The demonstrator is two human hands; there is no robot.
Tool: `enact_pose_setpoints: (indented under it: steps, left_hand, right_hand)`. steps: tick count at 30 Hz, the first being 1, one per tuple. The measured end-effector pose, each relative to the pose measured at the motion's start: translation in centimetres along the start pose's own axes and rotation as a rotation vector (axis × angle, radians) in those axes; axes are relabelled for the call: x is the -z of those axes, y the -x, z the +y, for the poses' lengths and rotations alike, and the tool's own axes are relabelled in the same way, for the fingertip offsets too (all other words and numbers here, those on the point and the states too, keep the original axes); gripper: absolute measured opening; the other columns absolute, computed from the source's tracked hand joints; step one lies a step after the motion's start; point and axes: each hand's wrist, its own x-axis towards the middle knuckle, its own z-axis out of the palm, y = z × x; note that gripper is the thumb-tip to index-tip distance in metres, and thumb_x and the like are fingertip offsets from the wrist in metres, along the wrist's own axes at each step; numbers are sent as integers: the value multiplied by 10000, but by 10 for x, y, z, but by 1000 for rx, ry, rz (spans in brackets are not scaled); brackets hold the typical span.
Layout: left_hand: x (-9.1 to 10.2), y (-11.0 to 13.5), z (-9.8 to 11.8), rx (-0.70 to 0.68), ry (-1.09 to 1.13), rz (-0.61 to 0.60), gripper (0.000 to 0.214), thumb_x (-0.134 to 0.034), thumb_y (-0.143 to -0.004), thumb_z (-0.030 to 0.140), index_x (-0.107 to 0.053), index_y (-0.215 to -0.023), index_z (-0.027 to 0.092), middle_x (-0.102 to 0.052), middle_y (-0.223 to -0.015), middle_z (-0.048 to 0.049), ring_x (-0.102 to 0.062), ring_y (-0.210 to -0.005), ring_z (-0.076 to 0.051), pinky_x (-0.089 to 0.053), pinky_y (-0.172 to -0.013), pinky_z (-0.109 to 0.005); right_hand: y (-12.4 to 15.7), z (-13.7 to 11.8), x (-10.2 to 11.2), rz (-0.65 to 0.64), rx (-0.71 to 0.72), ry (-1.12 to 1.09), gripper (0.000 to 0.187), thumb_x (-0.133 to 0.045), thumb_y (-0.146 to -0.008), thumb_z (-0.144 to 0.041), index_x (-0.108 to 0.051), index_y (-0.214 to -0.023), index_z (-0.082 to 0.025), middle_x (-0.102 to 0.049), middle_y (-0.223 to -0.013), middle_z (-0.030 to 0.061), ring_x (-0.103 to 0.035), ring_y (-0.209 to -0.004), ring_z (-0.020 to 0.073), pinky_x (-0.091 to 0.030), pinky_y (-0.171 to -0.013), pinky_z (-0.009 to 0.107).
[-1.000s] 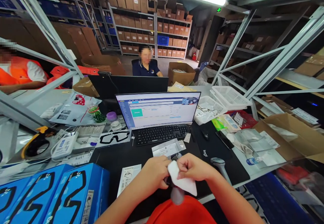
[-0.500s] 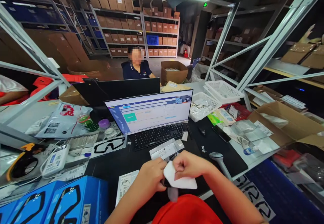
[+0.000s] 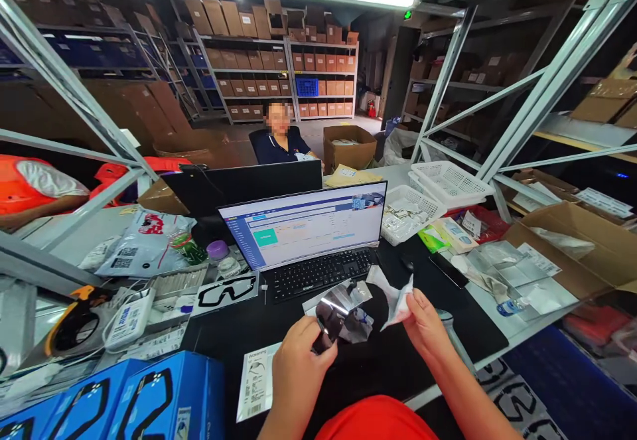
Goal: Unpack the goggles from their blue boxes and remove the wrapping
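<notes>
Over the black bench (image 3: 233,317), the left hand (image 3: 298,364) closes its fingers on a dark, shiny lens (image 3: 331,314). The right hand (image 3: 423,324), apart from it, pinches a crumpled white wrapper (image 3: 397,296). Beyond lie the keyboard (image 3: 321,273) and monitor (image 3: 303,221).

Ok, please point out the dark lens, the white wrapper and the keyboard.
dark lens (image 3: 329,317): head view, middle of its shiny face.
white wrapper (image 3: 401,304): head view, its creased middle.
keyboard (image 3: 321,273): head view, middle rows of keys.
</notes>
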Motion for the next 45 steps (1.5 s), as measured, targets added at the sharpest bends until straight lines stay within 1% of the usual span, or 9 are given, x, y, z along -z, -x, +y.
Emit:
enact_pose_setpoints:
  steps: [4,11,18,24,27,32,37,40,45]
  left_hand:
    - [-17,-6,13,113,-58,30,135,-639,-822,180,-562,-717,218,-624,-809,17,-622,-790,-179,-413,-644,-257]
    - [-29,-10,24,105,-109,23,112,-633,-832,146,-565,-792,225,-632,-859,9,-632,-800,-185,-426,-652,-265]
    - [-35,-3,25,88,-222,43,114,-610,-837,107,-606,-870,216,-667,-905,-8,-673,-784,-186,-446,-606,-256]
    - [-46,4,22,-6,-283,59,189,-512,-831,37,-600,-846,204,-676,-853,-24,-683,-747,-182,-465,-574,-230]
    - [-55,9,19,-78,-235,107,222,-488,-831,29,-618,-913,190,-698,-894,-44,-697,-768,-195,-510,-600,-246]
    - [-51,8,16,-197,-111,188,331,-469,-787,12,-634,-1009,194,-725,-976,-61,-711,-868,-210,-571,-696,-279]
    - [-36,3,15,-348,-26,193,487,-489,-719,0,-627,-1139,205,-719,-1109,-84,-703,-989,-218,-599,-802,-301]
    - [-41,10,11,-366,-6,149,553,-485,-685,-18,-624,-1168,214,-710,-1161,-81,-697,-1033,-214,-598,-845,-301]
    - [-55,21,0,-217,19,116,619,-470,-672,-24,-618,-1219,224,-672,-1273,-87,-671,-1133,-224,-585,-902,-312]
  right_hand:
    - [27,20,-12,-47,-166,-104,403,-885,-679,-462,-587,-769,-206,-626,-775,4,-549,-689,156,-485,-673,280]
    - [38,29,-45,-113,-97,-17,614,-839,-700,-521,-305,-625,-227,-348,-598,-77,-284,-572,101,-318,-559,217]
    - [41,39,-51,-206,95,477,534,-706,-765,-534,-304,-576,-238,-320,-574,-68,-274,-579,121,-262,-549,250]
    - [43,33,-57,-244,251,923,407,-687,-759,-326,-364,-533,-226,-423,-534,-40,-375,-562,139,-280,-571,275]
    - [41,28,-61,-241,317,1029,363,-695,-716,-256,-395,-515,-217,-448,-521,-33,-390,-559,139,-272,-588,284]
    - [32,22,-65,-192,147,786,384,-744,-624,-262,-379,-510,-223,-461,-525,-43,-387,-538,122,-279,-530,252]
    - [10,-1,-69,-194,-48,406,578,-891,-475,-362,-330,-540,-237,-431,-501,-71,-321,-491,91,-253,-473,225]
    - [-1,-13,-72,-148,-30,324,620,-890,-500,-435,-306,-580,-244,-382,-512,-89,-283,-495,86,-242,-478,224]
    - [14,13,-71,-80,185,619,461,-739,-711,-490,-373,-584,-239,-402,-553,-50,-349,-550,134,-288,-523,256]
